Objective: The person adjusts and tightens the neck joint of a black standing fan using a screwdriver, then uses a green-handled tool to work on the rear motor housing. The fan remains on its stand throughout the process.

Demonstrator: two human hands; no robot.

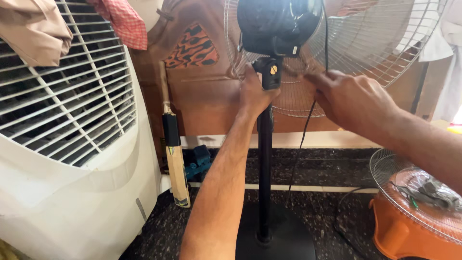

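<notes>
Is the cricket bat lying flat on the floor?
No, the cricket bat stands upright, leaning against the wooden panel beside the white cooler.

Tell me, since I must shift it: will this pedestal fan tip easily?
Probably top-heavy: the motor housing and wire grille sit high on a thin pole. The wide round base likely steadies it. The grille may flex.

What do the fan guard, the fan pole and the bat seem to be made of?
Fan guard: likely metal, thin shiny wires.
Fan pole: probably black painted metal, smooth tube.
Bat: wood, pale blade with a dark wrapped grip.
</notes>
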